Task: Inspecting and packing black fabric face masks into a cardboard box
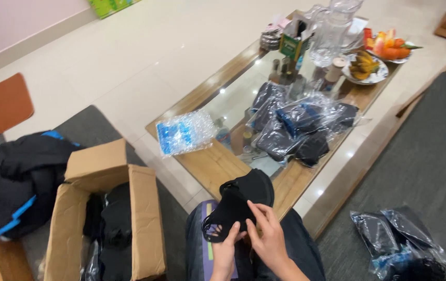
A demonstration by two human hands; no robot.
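Black face masks (241, 200) gripped low centre by both hands | left hand (224, 248), right hand (268, 237) fingers clamped on them | sorting step, judged | cardboard box (103, 208) lower left, desk (212, 161) above.

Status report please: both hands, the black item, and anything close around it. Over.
Left hand and right hand both grip black fabric masks over the lap. Open cardboard box at left, glass-topped table ahead. Nothing blocks the hands.

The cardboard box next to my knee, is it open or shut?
Open. The cardboard box has its flaps folded up and outward, and dark items show inside through the top.
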